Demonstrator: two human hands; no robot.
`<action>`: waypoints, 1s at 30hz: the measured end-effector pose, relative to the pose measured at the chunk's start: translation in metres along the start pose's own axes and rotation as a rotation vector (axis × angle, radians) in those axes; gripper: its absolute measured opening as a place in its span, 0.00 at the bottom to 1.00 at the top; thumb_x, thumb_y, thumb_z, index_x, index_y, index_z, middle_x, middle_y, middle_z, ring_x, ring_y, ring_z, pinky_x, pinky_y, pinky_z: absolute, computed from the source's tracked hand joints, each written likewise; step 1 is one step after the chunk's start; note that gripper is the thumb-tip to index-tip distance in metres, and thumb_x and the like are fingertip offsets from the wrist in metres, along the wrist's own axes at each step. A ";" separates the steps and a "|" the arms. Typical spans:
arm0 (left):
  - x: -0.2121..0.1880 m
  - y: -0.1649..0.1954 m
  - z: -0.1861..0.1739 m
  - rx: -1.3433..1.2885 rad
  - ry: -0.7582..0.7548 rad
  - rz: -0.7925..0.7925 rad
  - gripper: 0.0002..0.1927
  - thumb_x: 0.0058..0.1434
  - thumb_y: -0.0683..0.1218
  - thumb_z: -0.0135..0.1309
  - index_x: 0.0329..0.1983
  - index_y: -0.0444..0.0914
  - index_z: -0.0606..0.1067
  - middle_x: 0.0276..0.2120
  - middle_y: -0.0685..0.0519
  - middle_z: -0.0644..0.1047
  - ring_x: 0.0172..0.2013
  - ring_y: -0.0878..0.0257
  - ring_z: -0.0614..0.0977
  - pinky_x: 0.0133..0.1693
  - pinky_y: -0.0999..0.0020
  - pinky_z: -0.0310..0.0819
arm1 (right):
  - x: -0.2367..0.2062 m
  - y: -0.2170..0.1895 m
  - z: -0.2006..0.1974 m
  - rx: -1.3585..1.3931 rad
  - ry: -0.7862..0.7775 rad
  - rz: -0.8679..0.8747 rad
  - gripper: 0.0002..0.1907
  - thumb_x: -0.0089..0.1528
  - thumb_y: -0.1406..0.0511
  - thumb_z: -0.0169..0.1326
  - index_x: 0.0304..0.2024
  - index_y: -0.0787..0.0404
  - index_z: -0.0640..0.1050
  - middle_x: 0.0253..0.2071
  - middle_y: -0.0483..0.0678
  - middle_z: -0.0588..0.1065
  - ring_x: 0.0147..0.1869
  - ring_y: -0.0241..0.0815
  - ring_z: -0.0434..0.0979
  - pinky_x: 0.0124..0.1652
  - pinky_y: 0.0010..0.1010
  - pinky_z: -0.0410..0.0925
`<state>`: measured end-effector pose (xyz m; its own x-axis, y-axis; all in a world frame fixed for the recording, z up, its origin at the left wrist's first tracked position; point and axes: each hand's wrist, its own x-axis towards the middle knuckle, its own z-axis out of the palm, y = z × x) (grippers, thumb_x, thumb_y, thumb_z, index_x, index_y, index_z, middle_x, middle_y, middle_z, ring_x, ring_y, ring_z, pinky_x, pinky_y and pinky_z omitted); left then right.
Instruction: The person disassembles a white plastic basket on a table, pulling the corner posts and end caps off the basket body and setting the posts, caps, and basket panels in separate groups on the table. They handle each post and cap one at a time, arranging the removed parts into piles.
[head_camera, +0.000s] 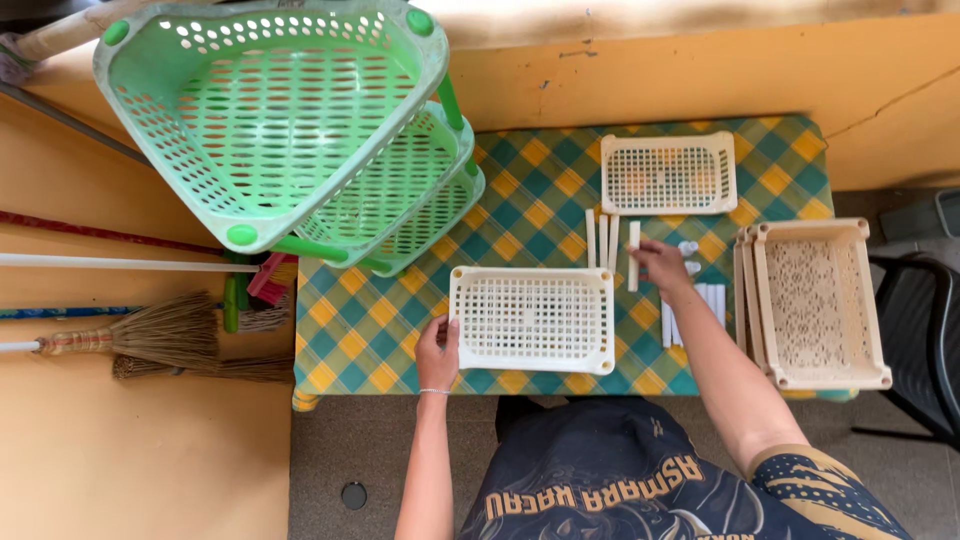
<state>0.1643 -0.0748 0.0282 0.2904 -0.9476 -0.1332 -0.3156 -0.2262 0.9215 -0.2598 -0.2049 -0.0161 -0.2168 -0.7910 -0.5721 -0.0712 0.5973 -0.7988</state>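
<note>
A cream slotted tray (531, 318) lies flat on the checked tablecloth (520, 180), its long axis running left to right across the person's front, nearest of all the trays to the body. The left hand (437, 352) is at the tray's lower left corner, thumb and fingers curled against the rim, partly closed and steadying it rather than lifting it, as far as can be told.

Just beyond the tray's upper right corner stand several short white posts (602, 238), lying side by side with their long axes pointing away from the person. The right hand (662, 264) is over the rightmost white post (633, 256), fingers pinched on it, closed around its lower part; this hand is clearly the nearer one to the posts. Right of the tray, under the right forearm, lie more white pieces (712, 297) and a small white connector (688, 247).

Farther beyond the tray sits a second cream tray (668, 173), parallel to it. Well to the tray's right is a stack of cream trays (818, 303), turned lengthwise toward the person. To the tray's upper left rises a green tiered rack (270, 120), and past that, brooms (150, 335) lie against the wall.
</note>
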 end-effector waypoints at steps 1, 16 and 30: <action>0.001 0.002 0.003 0.012 0.022 0.000 0.15 0.67 0.49 0.55 0.46 0.31 0.78 0.32 0.52 0.81 0.31 0.65 0.80 0.36 0.69 0.76 | 0.006 -0.002 0.002 -0.082 0.008 0.023 0.15 0.62 0.61 0.61 0.50 0.61 0.81 0.42 0.46 0.79 0.41 0.37 0.78 0.36 0.33 0.71; -0.002 -0.029 0.029 -0.174 0.142 -0.159 0.17 0.69 0.52 0.55 0.43 0.31 0.78 0.28 0.55 0.79 0.27 0.71 0.76 0.31 0.73 0.71 | 0.068 -0.004 0.021 -0.635 0.132 -0.072 0.19 0.57 0.57 0.66 0.46 0.60 0.83 0.43 0.52 0.82 0.44 0.50 0.82 0.44 0.40 0.74; -0.004 -0.035 0.030 -0.220 0.148 -0.173 0.18 0.69 0.52 0.56 0.42 0.30 0.78 0.28 0.56 0.79 0.28 0.72 0.75 0.32 0.75 0.70 | 0.052 0.002 0.011 -0.485 0.099 -0.214 0.31 0.58 0.56 0.65 0.60 0.64 0.76 0.48 0.54 0.80 0.51 0.50 0.81 0.50 0.39 0.72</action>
<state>0.1473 -0.0701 -0.0145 0.4560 -0.8525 -0.2556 -0.0515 -0.3120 0.9487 -0.2607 -0.2462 -0.0498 -0.2374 -0.8993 -0.3673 -0.5600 0.4357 -0.7047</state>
